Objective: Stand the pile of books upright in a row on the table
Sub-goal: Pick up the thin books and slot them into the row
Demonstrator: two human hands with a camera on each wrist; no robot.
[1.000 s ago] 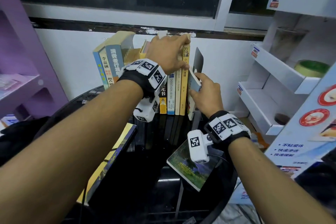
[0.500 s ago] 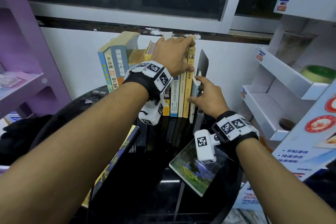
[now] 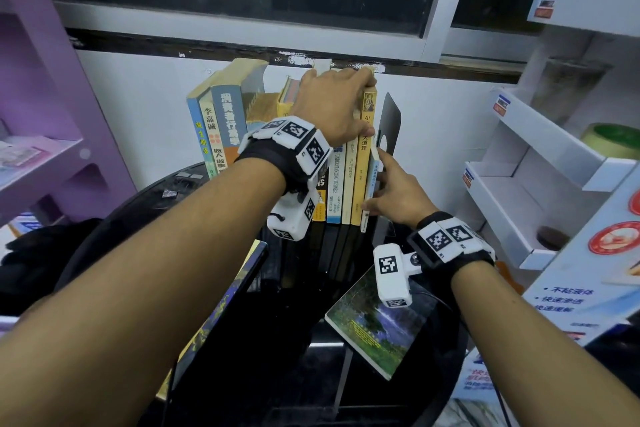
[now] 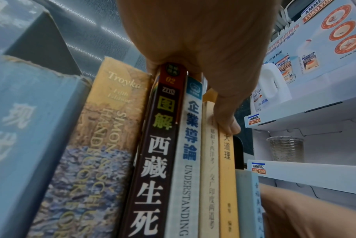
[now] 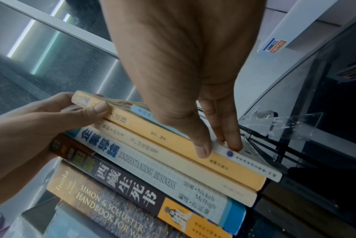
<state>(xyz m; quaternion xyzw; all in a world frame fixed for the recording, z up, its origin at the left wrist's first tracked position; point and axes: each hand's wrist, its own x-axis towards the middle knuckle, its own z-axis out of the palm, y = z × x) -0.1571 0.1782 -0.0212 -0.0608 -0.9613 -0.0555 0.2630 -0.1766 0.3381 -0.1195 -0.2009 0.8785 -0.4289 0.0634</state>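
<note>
- We see a row of books (image 3: 335, 184) standing upright at the far side of the dark table (image 3: 284, 322), with the spines toward us.
- The thin pale-blue book (image 3: 371, 177) stands at the right end. It touches the yellow book (image 3: 360, 180) and is shorter than it.
- The blue and cream books (image 3: 225, 128) at the left end look a little tilted.
- A green-cover book (image 3: 377, 326) lies flat at the front right, and a yellow-and-dark book (image 3: 221, 308) lies flat at the front left.

Dim indoor light, glossy table (image 3: 294, 374) reflecting a streak; all 3 views bend at edges.
</note>
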